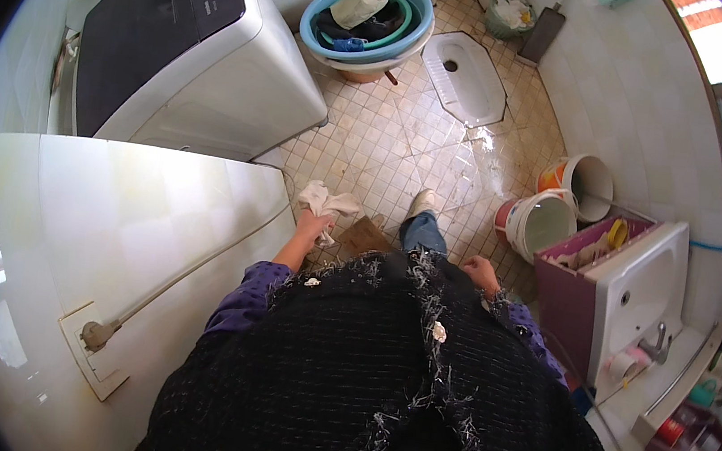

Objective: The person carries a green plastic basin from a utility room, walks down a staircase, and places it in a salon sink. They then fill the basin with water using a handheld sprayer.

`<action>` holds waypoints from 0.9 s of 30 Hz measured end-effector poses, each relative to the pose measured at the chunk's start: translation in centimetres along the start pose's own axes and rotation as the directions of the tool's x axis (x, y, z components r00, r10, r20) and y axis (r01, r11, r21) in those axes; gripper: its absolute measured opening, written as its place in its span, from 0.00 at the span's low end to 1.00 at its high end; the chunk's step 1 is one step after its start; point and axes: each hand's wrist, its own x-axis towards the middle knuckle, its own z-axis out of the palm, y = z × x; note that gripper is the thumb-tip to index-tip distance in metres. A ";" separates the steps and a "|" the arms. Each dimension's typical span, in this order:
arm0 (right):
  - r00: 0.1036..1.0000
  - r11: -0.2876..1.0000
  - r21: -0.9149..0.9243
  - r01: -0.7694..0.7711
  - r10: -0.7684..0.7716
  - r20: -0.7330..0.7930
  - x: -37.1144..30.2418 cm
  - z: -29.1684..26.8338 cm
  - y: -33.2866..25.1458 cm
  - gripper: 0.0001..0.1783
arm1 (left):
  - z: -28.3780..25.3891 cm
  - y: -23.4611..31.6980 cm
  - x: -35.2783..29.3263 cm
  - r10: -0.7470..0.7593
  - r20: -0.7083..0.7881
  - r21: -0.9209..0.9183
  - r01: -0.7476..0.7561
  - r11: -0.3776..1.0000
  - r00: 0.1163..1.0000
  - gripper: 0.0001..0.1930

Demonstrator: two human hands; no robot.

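I have 1 cloth (pixel 328 202) on my feed | off-white, plain | bunched, creased, loose folds fanning beyond the grip | in the left hand (pixel 315 225) | over the tiled floor (pixel 361 153), contact with it unclear to me

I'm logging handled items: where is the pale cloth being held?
In the head view, left of centre, the pale cloth is in the left hand, near the edge of the tiled wall.

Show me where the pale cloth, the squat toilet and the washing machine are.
Pale cloth (pixel 328 202), head view: on its folds.
Squat toilet (pixel 468 84), head view: inside its basin.
Washing machine (pixel 225 66), head view: on its white body.
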 end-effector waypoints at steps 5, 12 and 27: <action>0.985 0.997 0.046 -0.068 0.060 0.162 1.8 -0.4 -3.0 0.13 | -4.3 5.2 -2.2 0.009 -0.088 0.055 -0.004 0.998 0.996 0.12; 0.971 0.899 0.376 -0.223 0.237 0.008 7.0 -8.0 -0.8 0.10 | -2.1 6.5 -2.6 0.042 -0.125 -0.018 -0.045 0.999 0.991 0.12; 0.965 0.955 0.159 -0.251 0.234 0.121 7.5 -10.3 -5.6 0.11 | -6.0 6.2 1.2 -0.276 -0.186 -0.351 0.199 0.915 0.943 0.08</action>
